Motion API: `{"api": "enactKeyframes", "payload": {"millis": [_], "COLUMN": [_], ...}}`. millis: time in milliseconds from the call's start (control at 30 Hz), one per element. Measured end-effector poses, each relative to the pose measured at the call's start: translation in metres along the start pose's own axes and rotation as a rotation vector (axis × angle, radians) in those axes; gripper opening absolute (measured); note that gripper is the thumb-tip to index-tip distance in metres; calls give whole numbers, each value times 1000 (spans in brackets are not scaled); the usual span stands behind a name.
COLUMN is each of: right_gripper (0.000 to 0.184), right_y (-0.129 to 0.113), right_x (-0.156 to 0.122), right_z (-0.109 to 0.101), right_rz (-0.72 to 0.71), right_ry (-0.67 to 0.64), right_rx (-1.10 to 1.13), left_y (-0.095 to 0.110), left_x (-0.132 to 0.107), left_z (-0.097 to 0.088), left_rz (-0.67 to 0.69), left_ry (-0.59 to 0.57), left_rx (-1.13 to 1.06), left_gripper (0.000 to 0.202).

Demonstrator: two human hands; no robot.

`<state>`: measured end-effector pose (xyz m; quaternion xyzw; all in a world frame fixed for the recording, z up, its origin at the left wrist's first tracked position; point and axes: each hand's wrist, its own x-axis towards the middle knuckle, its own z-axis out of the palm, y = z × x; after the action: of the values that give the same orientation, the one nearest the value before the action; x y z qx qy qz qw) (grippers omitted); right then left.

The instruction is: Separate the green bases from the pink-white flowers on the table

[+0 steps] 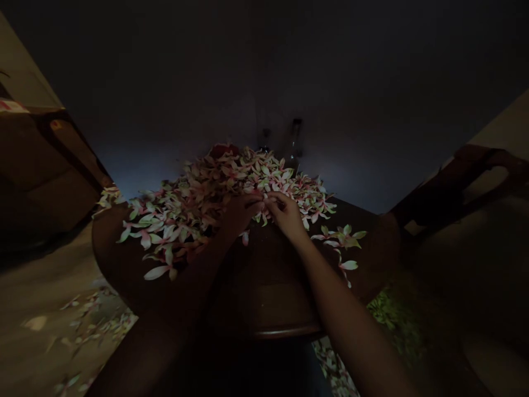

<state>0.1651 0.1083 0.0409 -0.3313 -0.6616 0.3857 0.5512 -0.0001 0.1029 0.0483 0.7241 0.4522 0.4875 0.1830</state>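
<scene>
A heap of pink, white and green flowers (206,209) is spread over a dark round wooden table (273,298). Both my hands meet at the near edge of the heap. My left hand (242,212) has its fingers curled together in a pinch among the flowers. Facing it, my right hand (285,215) also pinches, its fingertips touching those of the left on a small flower or petal (264,197). The light is dim, so what the fingers hold is hard to make out.
Loose flowers (341,242) trail off to the right on the table. More flowers lie on the floor (95,325) at lower left and under the table's right edge. A wooden chair (467,176) stands at the right, dark furniture (45,171) at the left.
</scene>
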Motion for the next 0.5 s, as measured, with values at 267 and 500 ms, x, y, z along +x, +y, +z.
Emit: {"api": "enactKeyframes", "payload": {"millis": [267,500], "right_gripper": [31,29], "right_y": [4,-5], "right_x": [2,-2], "right_z": [-1,4], "right_rz": [-66,-162], "right_ry": [65,80], "right_rx": [-33,-11], "left_y": [-1,1], "left_x": [-1,1], "left_z": [2,2], "left_rz": [-62,-103], "left_ry": [-1,66], "left_rx": [-102,-109], "left_gripper": [30,32]}}
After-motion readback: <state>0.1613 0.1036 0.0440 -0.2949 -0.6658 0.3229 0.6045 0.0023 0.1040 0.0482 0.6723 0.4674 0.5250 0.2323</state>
